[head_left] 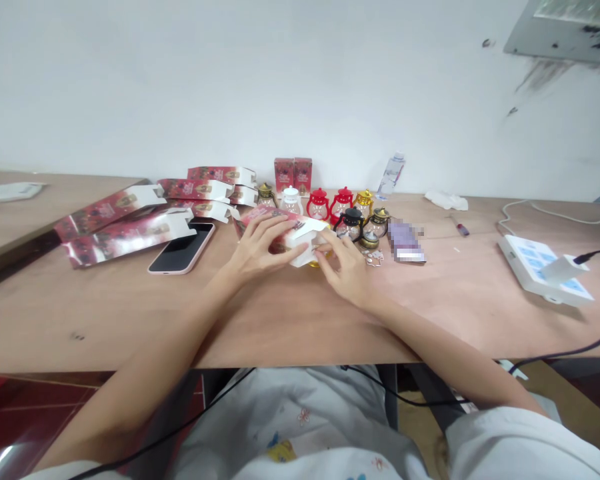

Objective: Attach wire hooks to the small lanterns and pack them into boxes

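Note:
A red printed cardboard box (285,219) with white end flaps lies between my hands, above the table near its middle. My left hand (263,248) is wrapped over the box from the left, its thumb along the white end. At that flapped end, my right hand (344,265) pinches a white flap between thumb and fingers. Just behind the box stand small lanterns: a white lantern (291,200), two red ones (319,205), a black lantern (351,225) and bronze and gold ones (375,227). Something yellow shows beneath the box, mostly hidden.
Flat red cartons (125,237) are piled on the left beside a phone (183,250). Two closed red boxes (293,176) stand by the wall. To the right are a clear bottle (391,175), a purple packet (405,241), a tissue (446,200) and a white power strip (543,267) with cables.

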Demonstrator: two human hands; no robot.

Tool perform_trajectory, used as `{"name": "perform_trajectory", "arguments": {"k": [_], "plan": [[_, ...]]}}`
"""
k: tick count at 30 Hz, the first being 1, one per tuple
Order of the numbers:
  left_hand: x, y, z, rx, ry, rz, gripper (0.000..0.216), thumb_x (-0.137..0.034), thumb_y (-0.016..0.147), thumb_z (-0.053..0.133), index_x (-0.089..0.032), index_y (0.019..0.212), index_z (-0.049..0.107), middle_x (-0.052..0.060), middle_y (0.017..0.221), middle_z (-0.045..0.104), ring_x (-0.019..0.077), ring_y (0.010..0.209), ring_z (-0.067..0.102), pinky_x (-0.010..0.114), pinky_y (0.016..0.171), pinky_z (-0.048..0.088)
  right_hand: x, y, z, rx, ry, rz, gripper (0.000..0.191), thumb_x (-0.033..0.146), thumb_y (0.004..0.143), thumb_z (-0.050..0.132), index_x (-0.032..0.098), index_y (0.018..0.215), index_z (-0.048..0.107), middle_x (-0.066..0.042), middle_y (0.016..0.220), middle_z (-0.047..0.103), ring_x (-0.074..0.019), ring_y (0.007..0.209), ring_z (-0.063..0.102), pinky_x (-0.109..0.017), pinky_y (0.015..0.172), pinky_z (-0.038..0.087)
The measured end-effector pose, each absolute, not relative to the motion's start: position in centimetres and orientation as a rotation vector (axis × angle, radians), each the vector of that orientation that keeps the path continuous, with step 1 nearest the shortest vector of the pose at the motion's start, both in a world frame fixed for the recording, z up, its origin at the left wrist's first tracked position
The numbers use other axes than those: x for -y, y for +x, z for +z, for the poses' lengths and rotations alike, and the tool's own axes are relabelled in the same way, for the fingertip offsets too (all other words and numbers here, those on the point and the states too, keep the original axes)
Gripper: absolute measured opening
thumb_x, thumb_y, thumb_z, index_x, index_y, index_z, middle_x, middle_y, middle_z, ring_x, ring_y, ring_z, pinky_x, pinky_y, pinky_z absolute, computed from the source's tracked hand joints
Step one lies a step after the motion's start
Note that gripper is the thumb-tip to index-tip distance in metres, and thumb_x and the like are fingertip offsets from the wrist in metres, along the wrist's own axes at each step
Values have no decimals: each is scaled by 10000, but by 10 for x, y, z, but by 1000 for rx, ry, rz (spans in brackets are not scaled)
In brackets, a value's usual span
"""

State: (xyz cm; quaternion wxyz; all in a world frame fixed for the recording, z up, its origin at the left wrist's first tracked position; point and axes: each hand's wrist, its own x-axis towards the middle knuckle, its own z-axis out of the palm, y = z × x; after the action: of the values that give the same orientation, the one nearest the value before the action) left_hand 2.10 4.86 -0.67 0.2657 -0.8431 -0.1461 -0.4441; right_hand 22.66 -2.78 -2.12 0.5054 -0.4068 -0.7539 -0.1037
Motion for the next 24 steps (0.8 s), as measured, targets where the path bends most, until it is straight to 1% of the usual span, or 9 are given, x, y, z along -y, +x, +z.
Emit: {"name": "perform_trajectory", "arguments": {"k": [3, 6, 9, 11, 13, 17, 20, 24], "plan": [[-49, 18, -6, 316, -2251, -1084, 276, -396, 825, 633, -326, 1087, 580, 50, 1186, 630, 258, 1165, 557, 473, 931, 443, 29, 225, -23, 1871, -942, -266, 413, 206, 907, 501, 213, 1317, 458, -37, 892, 727, -211, 770, 594, -375, 744, 510], [-49, 16, -7, 293, -2194, -1083, 368, -443, 808, 634, -312, 1135, 530, 81, 1238, 603, 271, 1181, 533, 470, 917, 423, 30, 224, -24, 1868, -865, -290, 435, 181, 900, 502, 219, 1328, 437, -63, 968, 703, -209, 824, 601, -378, 762, 517], [-50, 13, -9, 353, -2159, -1138, 466, -521, 789, 616, -287, 1174, 494, 126, 1267, 574, 288, 1135, 533, 462, 866, 411, 31, 224, -25, 1811, -807, -289, 426, 165, 890, 507, 239, 1304, 448, -93, 1098, 631, -213, 978, 598, -393, 839, 517], [-51, 11, -10, 463, -2149, -1156, 514, -564, 774, 599, -273, 1183, 489, 144, 1260, 564, 293, 1085, 540, 451, 823, 407, 31, 224, -25, 1782, -803, -292, 392, 160, 882, 516, 242, 1263, 483, -104, 1135, 579, -220, 1067, 572, -411, 900, 504], [-52, 10, -11, 494, -2117, -1165, 532, -571, 764, 595, -265, 1185, 489, 152, 1243, 561, 289, 1042, 546, 437, 792, 407, 32, 224, -25, 1786, -816, -303, 346, 152, 881, 518, 244, 1215, 525, -104, 1133, 551, -214, 1069, 566, -407, 903, 508], [-51, 12, -9, 433, -2045, -1143, 489, -559, 773, 589, -285, 1172, 515, 132, 1238, 551, 269, 1007, 550, 411, 764, 406, 33, 224, -24, 1834, -844, -308, 322, 152, 898, 493, 254, 1195, 565, -95, 1116, 552, -198, 1018, 579, -380, 859, 531], [-50, 13, -9, 418, -2064, -1148, 468, -569, 763, 614, -287, 1132, 559, 126, 1242, 550, 269, 998, 549, 407, 767, 395, 34, 224, -24, 1857, -866, -302, 350, 161, 914, 460, 256, 1234, 565, -96, 1117, 574, -203, 1039, 578, -394, 897, 516], [-50, 14, -10, 482, -2128, -1202, 378, -485, 731, 696, -277, 1028, 587, 108, 1215, 575, 267, 990, 560, 413, 792, 400, 33, 225, -27, 1901, -807, -319, 421, 130, 916, 428, 243, 1310, 523, -98, 1147, 613, -202, 1070, 577, -385, 928, 498]]}}
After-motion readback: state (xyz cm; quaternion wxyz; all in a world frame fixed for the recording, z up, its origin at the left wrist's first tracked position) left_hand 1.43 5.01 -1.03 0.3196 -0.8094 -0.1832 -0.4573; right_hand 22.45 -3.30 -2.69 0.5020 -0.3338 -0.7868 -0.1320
